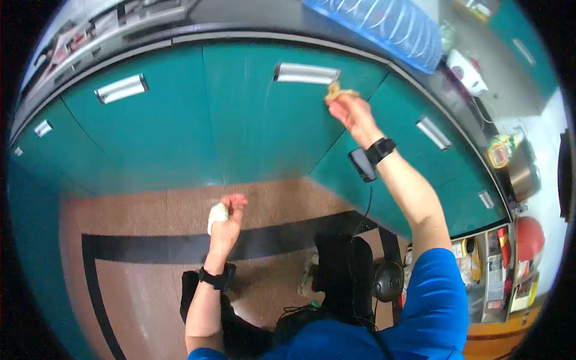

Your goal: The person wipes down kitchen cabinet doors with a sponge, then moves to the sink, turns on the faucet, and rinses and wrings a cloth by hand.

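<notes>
My right hand [357, 117] reaches up to the teal cabinet front [252, 132], fingers closed on a crumpled yellowish cloth [336, 93]. The cloth is at the right end of a long silver handle [306, 73]; whether it touches the handle is hard to tell. Lower down, over the brown floor, my left hand [227, 223] has its fingers curled around a white, folded piece that looks like cloth or paper [216, 216]. Part of that white piece is hidden by the hand.
Above the cabinets runs a dark countertop [258, 18] with a blue plastic rack [384, 30]. A stove [114, 36] is at upper left, a metal pot [525, 174] at right. Open shelves [492, 270] with packages stand lower right, near a round black object [388, 282].
</notes>
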A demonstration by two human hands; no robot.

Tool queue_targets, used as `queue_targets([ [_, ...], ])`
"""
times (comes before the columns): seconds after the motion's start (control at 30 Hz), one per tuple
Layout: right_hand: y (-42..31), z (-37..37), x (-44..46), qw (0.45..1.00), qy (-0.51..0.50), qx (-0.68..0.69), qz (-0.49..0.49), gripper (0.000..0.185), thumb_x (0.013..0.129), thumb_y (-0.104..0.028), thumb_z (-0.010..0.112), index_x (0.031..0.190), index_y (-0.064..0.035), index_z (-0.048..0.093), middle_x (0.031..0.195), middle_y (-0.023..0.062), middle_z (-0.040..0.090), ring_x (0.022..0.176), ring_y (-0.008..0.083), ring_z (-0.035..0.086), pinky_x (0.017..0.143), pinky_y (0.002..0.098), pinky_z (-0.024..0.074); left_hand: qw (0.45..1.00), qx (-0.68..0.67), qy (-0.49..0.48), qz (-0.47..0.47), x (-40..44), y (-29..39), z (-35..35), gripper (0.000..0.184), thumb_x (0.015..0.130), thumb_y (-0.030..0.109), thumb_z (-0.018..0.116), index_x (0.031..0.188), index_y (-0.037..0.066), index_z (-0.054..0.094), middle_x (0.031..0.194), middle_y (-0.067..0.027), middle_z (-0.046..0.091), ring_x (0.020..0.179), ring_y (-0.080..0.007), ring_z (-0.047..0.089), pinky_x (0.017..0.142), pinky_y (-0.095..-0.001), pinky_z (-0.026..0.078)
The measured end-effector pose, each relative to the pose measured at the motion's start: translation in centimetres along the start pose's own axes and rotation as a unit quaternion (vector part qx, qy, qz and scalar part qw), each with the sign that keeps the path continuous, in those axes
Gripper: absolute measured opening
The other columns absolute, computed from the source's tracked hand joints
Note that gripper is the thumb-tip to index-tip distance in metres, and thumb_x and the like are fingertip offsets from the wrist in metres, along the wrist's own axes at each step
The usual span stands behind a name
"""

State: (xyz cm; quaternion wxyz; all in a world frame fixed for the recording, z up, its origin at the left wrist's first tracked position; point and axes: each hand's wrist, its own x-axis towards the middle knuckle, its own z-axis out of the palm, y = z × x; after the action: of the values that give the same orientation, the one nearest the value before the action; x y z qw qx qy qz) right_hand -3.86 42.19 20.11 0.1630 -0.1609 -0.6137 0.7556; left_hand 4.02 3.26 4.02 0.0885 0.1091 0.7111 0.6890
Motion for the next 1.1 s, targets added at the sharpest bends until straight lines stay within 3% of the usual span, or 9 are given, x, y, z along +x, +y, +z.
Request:
queue_targets([
  [0.23,-2.1,-1.3,-9.7,0.999,0.013,0.046,-0.022,0.022,0.098,-0.012,0.059,0.120,-0.0064,0.058,0.117,0.0095,0.068,0.098,0.0181,0.070,0.077,0.0296,0.0599,0.996,0.081,0.001,0.038,-1.0,-2.2,-1.2,0.014,0.096,0.005,0.057,0.109,0.000,0.062,0.096,-0.0049,0.071,0.085,-0.0116,0.064,0.078,-0.0255,0.050],
  [0.27,-2.2,-1.6,-10.9,0.999,-0.010,0.042,-0.031,0.024,0.098,-0.012,0.060,0.122,-0.0063,0.057,0.119,0.0090,0.067,0.101,0.0182,0.068,0.079,0.0306,0.0594,0.997,0.074,-0.010,0.010,-1.5,-1.9,-1.4,0.017,0.095,0.008,0.064,0.111,0.001,0.063,0.098,-0.0048,0.069,0.092,-0.0133,0.064,0.085,-0.0270,0.050],
  [0.37,-2.9,-2.1,-14.4,0.995,-0.066,0.044,-0.063,0.030,0.099,-0.014,0.061,0.127,-0.0066,0.055,0.123,0.0081,0.064,0.107,0.0189,0.065,0.082,0.0331,0.0582,0.996,0.078,0.015,0.049,-4.2,0.4,-0.9,0.013,0.096,0.007,0.061,0.107,0.002,0.065,0.094,-0.0060,0.072,0.089,-0.0138,0.067,0.080,-0.0276,0.052],
  [0.4,-2.6,-1.9,-15.5,0.991,-0.100,0.044,-0.080,0.032,0.099,-0.015,0.061,0.129,-0.0069,0.053,0.125,0.0078,0.063,0.111,0.0195,0.064,0.084,0.0346,0.0575,0.994,0.093,0.010,0.052,-4.9,0.4,-1.3,0.018,0.094,0.012,0.068,0.111,0.004,0.067,0.099,-0.0051,0.071,0.093,-0.0148,0.065,0.084,-0.0282,0.051],
  [0.5,-2.0,-1.2,-17.8,0.990,-0.120,0.040,-0.063,0.036,0.101,-0.019,0.059,0.134,-0.0097,0.051,0.130,0.0062,0.061,0.118,0.0200,0.060,0.093,0.0401,0.0531,0.976,0.191,0.022,0.098,-8.9,3.5,-1.6,0.017,0.096,0.015,0.064,0.109,0.005,0.069,0.102,-0.0056,0.074,0.098,-0.0157,0.068,0.087,-0.0325,0.053],
  [0.57,-0.7,-0.6,-19.3,0.990,-0.130,0.032,-0.044,0.034,0.101,-0.019,0.058,0.134,-0.0107,0.051,0.128,0.0052,0.062,0.117,0.0188,0.061,0.093,0.0402,0.0518,0.984,0.169,0.038,0.033,-12.0,6.6,-1.8,0.014,0.096,0.015,0.065,0.106,0.007,0.070,0.101,-0.0058,0.074,0.095,-0.0149,0.068,0.084,-0.0307,0.053],
  [0.73,5.4,0.0,-21.0,0.973,-0.206,0.103,0.017,0.031,0.102,-0.017,0.059,0.132,-0.0134,0.052,0.122,0.0017,0.063,0.107,0.0139,0.063,0.074,0.0277,0.0536,0.988,0.118,0.094,-0.025,-18.4,7.9,-2.0,0.021,0.093,0.010,0.056,0.111,0.005,0.065,0.101,-0.0046,0.073,0.087,-0.0125,0.064,0.080,-0.0291,0.052],
  [0.93,10.5,1.8,-23.3,0.963,-0.225,0.133,0.071,0.028,0.102,-0.019,0.060,0.129,-0.0139,0.055,0.121,0.0012,0.064,0.100,0.0126,0.063,0.069,0.0261,0.0502,0.986,-0.126,0.069,-0.081,-22.0,10.2,-4.6,0.021,0.095,0.010,0.060,0.115,0.003,0.063,0.107,-0.0061,0.072,0.101,-0.0150,0.067,0.088,-0.0278,0.051],
  [1.1,14.3,5.0,-23.5,0.953,-0.243,0.123,0.129,0.030,0.103,-0.018,0.058,0.132,-0.0131,0.053,0.122,0.0019,0.063,0.101,0.0124,0.062,0.069,0.0256,0.0513,0.973,-0.153,0.120,-0.126,-20.8,4.9,-7.8,0.023,0.095,0.011,0.059,0.116,0.004,0.062,0.108,-0.0065,0.072,0.099,-0.0140,0.067,0.088,-0.0274,0.051],
])
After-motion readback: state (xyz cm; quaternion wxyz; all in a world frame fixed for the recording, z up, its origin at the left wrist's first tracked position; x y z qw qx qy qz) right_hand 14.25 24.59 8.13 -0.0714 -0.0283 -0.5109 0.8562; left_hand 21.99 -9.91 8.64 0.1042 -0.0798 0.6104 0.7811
